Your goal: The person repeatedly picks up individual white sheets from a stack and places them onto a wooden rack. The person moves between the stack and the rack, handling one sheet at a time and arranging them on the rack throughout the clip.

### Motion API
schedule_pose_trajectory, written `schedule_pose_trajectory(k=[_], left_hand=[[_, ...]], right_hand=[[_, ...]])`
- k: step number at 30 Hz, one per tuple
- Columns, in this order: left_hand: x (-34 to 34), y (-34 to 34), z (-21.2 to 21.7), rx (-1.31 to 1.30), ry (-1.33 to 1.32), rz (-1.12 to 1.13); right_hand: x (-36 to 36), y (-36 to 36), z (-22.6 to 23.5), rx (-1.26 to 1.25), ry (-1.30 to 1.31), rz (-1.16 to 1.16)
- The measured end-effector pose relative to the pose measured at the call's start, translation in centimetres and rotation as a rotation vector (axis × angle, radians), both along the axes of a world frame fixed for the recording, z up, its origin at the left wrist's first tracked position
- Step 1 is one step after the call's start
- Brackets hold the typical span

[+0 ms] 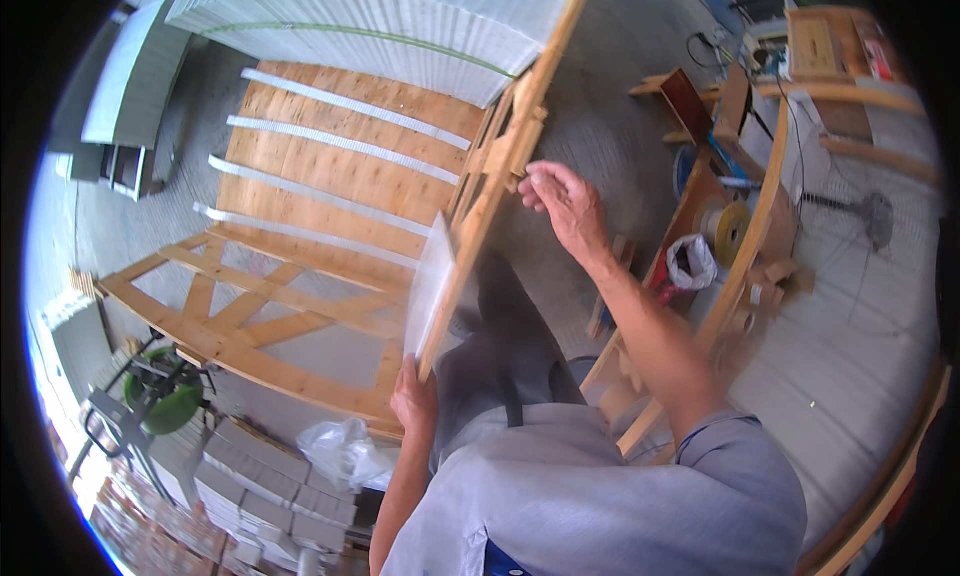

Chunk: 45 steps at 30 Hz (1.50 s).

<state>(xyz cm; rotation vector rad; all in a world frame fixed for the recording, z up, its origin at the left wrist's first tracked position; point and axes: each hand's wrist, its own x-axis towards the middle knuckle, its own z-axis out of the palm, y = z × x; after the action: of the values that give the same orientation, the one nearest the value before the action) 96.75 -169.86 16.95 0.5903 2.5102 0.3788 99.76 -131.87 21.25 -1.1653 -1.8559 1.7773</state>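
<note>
A large wooden crate frame (470,241) stands in front of me, its near rail running from far right down toward my waist. Along the inner side of that rail, a thin pale sheet (430,281) stands on edge. My left hand (412,401) is closed on the sheet's near end, next to the rail. My right hand (566,208) is raised beside the rail's outer side, its fingers curled in by a small wooden piece (520,172). Whatever is between those fingertips cannot be made out. The plywood base (340,161) carries several pale strips.
Upright pale panels (370,31), bound by a green strap, fill the crate's far end. A slatted wooden side (250,321) closes the left. To my right stands a wooden bench (770,206) with a yellow spool (733,231) and a bag-lined bin (690,263). Stacked grey boxes (265,476) stand lower left.
</note>
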Motion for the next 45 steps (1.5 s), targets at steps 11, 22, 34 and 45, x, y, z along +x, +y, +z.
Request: schedule_pose_trajectory(k=[11,22,34,45], left_hand=[[-0.2,-0.8,-0.9,-0.001,-0.015,-0.076],[0.0,-0.1,0.3,-0.063,-0.069,0.064],[14.7,-2.1,4.9,0.491,0.344,0.318],[35.3,-17.7,-8.5,0.092,-0.332,1.445]], right_hand=[[18.5,-17.9,-4.0,-0.387,-0.101,-0.226],[15.3,-14.2,0.1,-0.091,-0.179,0.123],[-2.0,-18.0,1.4,0.666,0.149,0.934],[-4.2,-23.1,-5.4,1.026,-0.228,1.115]])
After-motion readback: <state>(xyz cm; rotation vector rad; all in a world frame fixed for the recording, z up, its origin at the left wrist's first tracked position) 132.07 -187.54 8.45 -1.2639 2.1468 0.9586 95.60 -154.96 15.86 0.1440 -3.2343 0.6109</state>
